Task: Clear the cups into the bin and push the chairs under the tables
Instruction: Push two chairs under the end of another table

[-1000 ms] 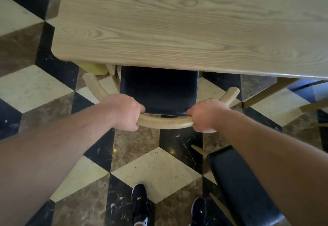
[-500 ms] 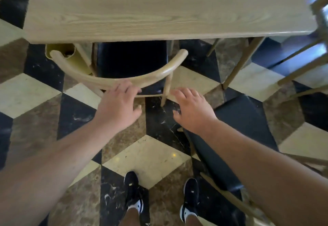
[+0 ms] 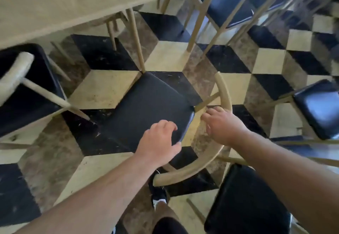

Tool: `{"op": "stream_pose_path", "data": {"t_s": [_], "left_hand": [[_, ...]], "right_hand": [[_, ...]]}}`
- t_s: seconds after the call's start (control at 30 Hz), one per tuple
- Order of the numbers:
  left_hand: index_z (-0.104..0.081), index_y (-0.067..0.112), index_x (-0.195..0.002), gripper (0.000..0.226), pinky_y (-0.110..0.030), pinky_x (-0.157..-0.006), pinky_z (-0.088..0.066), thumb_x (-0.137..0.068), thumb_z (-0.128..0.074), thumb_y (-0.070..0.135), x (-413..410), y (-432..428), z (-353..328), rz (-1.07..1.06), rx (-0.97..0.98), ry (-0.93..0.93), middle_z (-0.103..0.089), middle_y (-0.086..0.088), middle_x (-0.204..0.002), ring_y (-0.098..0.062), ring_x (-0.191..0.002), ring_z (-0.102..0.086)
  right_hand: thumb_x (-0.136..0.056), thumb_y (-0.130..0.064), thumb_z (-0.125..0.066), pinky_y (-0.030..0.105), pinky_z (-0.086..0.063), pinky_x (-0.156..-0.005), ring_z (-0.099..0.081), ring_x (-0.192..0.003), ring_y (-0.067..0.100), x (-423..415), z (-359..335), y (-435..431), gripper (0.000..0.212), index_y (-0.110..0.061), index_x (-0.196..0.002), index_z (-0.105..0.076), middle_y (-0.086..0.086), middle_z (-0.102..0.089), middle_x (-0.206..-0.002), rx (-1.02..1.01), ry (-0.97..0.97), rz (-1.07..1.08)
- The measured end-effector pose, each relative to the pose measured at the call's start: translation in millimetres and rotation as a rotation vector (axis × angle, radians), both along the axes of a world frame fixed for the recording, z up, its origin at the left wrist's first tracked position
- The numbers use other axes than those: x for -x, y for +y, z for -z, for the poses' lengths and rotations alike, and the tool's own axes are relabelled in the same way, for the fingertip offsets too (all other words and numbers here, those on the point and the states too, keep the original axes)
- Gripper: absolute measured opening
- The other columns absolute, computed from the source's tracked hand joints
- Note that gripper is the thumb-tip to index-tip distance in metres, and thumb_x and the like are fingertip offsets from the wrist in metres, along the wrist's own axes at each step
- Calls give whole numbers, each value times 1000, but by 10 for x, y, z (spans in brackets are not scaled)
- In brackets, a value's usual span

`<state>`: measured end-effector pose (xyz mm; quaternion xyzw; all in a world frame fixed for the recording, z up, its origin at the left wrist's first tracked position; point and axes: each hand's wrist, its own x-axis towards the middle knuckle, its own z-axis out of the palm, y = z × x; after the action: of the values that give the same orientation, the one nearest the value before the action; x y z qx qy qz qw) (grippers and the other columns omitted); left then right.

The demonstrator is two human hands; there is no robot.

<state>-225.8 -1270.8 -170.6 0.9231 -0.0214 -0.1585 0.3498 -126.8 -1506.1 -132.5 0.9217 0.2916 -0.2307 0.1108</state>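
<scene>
Turning right from the chair (image 3: 27,90) I just tucked in, I reach both hands for the next chair (image 3: 152,105), standing askew just clear of the table (image 3: 73,0) corner. My left hand (image 3: 157,145), fingers spread, hovers over the seat's rear edge; my right hand (image 3: 222,125), open, touches the curved backrest (image 3: 224,94), ready to swing it square.

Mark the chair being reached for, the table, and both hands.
chair (image 3: 150,105), head view, black seat pad
table (image 3: 69,4), head view, bare wooden top
left hand (image 3: 157,144), head view, back of hand
right hand (image 3: 222,125), head view, back of hand
</scene>
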Motion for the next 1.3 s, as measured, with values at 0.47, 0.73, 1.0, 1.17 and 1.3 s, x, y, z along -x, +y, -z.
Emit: {"op": "stream_pose_path", "data": {"t_s": [0.47,0.73,1.0,1.17,1.3], "left_hand": [[-21,36,-151,81,-42,-57,-52,-88,-72,32,-160,-1344,407,439,-262,490,-61,3,-90,-22,-70,-62],[-37,33,-148,63,-39,-57,-44,-92,-67,37,-159,-524,340,371,-330,473,-53,8,-82,-20,-66,-53],[-56,26,-137,56,-42,-70,-48,-98,-54,65,-151,912,446,247,-433,342,-71,-2,-111,-32,-98,-68],[-59,24,-133,83,-42,-68,-47,-80,-64,87,-373,1580,562,171,-464,318,-73,-1,-113,-32,-100,-70],[-65,24,-123,58,-41,-64,-44,-88,-68,71,-695,1998,533,155,-519,268,-68,2,-97,-26,-81,-62]], "right_hand": [[-100,-36,-71,72,-6,-126,-18,-159,44,-197,241,-761,51,-29,-148,-55,8,-49,-159,290,46,-294],[-89,-44,-83,76,-8,-122,-58,-126,33,-388,432,-90,38,-36,-124,-70,-4,-69,-117,212,54,-379],[-99,-42,-67,75,-15,-122,-56,-129,33,-610,437,1149,35,-32,-133,-64,-1,-67,-128,220,109,-393],[-99,-42,-64,71,-21,-121,-59,-123,31,-769,427,1777,29,-32,-126,-64,-2,-68,-123,237,87,-351],[-97,-42,-62,68,-26,-120,-60,-122,29,-1008,438,2183,30,-33,-126,-66,-5,-69,-124,247,76,-318]]}}
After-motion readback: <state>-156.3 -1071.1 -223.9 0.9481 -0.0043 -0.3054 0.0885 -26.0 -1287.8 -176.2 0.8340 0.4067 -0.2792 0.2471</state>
